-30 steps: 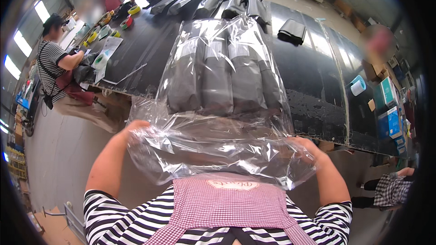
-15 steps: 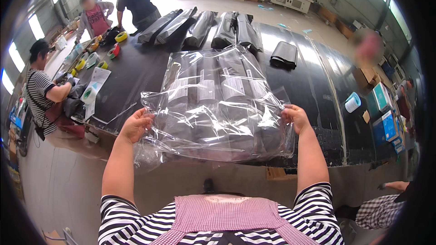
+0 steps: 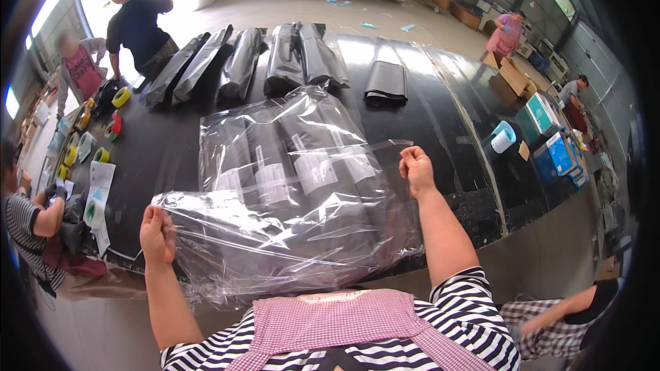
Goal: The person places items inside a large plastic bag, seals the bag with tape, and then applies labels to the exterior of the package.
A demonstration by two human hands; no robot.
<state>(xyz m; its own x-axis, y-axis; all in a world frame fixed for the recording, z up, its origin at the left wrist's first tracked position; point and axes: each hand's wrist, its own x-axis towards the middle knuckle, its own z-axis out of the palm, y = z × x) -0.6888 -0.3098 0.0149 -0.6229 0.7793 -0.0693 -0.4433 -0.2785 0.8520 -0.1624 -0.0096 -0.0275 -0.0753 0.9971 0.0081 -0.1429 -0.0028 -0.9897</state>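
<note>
A large clear plastic bag (image 3: 289,240) stretches across the near side of the table, its loose end toward me. Inside lie several dark rolls (image 3: 258,144) side by side, with white labels showing through the film. My left hand (image 3: 158,235) pinches one edge of the bag at its near left corner. With thumb and fingers, my right hand (image 3: 416,170) grips the opposite edge, a little farther away and higher. Between both hands the film is pulled wide and wrinkled. Just beyond the bag lie several dark grey wrapped rolls (image 3: 285,62).
On the black table (image 3: 447,165) a folded dark sheet bundle (image 3: 386,84) lies right of the rolls. A blue-and-white roll (image 3: 503,139) and blue boxes (image 3: 562,154) stand farther right. Tape rolls (image 3: 121,97) line the left side. Co-workers stand around, one (image 3: 34,227) close at left.
My left hand has moved left and nearer to me, my right hand slightly left and farther away. The film is spread wider and slants now. The whole view has turned rightward.
</note>
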